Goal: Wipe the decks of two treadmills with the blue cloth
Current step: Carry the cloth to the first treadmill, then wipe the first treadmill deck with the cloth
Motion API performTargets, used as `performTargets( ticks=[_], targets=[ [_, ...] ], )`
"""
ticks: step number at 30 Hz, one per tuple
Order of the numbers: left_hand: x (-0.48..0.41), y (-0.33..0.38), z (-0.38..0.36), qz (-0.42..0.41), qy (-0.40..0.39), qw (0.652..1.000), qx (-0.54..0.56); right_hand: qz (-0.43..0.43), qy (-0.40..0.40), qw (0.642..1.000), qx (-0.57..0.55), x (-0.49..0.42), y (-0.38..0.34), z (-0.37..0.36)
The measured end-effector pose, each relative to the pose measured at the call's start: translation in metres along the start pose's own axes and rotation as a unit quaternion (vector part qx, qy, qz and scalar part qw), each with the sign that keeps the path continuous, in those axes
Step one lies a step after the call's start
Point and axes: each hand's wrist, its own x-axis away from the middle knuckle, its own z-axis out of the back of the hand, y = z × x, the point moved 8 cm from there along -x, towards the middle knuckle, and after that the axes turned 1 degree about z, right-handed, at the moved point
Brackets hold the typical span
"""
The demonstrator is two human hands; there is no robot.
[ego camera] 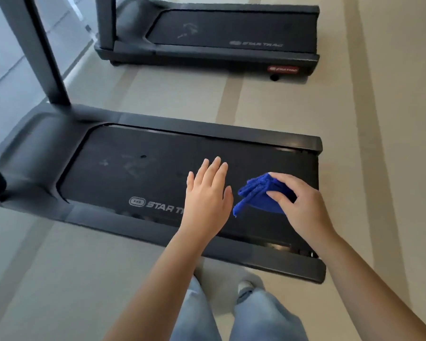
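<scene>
Beige floor point(379, 119), treadmill deck point(158, 173) | blue cloth point(258, 193) looks soft, light; grip it bunched | right hand point(298, 203) pinches it | left hand point(207, 193) spread

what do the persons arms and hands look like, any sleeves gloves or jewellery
Both arms are bare to the frame's edge, no sleeves in view. The left hand and right hand wear no gloves, and no rings, watch or bracelet show. Below them, light blue jeans are worn.
</scene>
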Motion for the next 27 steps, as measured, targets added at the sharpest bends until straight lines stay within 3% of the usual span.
performTargets(
  ticks=[3, 10, 17, 21, 27],
  targets=[
    [-0.021, -0.009, -0.023, -0.047, -0.022, 0.999, 0.007, -0.032, 0.043, 0.999, 0.010, 0.001, 0.021, -0.008],
    [-0.070, -0.040, -0.095, 0.001, -0.018, 0.999, 0.052, -0.098, 0.106, 0.989, -0.027, 0.001, 0.105, -0.038],
    [-0.043, -0.053, -0.310, -0.024, -0.134, 0.989, 0.058, -0.173, 0.174, 0.968, -0.054, 0.030, 0.261, -0.106],
    [-0.036, -0.068, -0.423, -0.040, -0.159, 0.985, 0.049, -0.213, 0.180, 0.959, -0.059, 0.035, 0.358, -0.145],
    [-0.044, -0.078, -0.578, -0.112, -0.217, 0.970, -0.011, -0.200, 0.200, 0.959, -0.008, 0.012, 0.494, -0.176]
  ],
)
